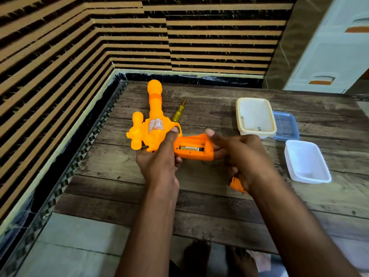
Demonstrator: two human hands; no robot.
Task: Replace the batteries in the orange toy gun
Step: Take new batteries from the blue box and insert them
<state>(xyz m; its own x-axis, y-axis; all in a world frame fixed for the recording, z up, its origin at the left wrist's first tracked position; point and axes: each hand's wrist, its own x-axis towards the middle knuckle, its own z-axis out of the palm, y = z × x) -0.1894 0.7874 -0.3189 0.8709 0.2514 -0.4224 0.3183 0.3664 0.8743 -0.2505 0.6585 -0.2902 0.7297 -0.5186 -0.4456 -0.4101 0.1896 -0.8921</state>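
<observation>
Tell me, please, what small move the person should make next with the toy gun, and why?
Probably the right hand should pick the battery out of the open compartment in the grip. The left hand already grips the orange toy gun by its body, the compartment faces up with no cover on it, and a battery lies inside, close to the right thumb.

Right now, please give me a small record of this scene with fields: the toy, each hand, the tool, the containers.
toy: orange toy gun, battery bay in the grip open, one battery visible inside
left hand: left hand grips the gun body
right hand: right hand holds the grip end
cover: orange piece on the table under the right wrist
tool: yellow screwdriver beside the barrel
containers: cream tub, blue lid, white tub
surface: wooden table
</observation>
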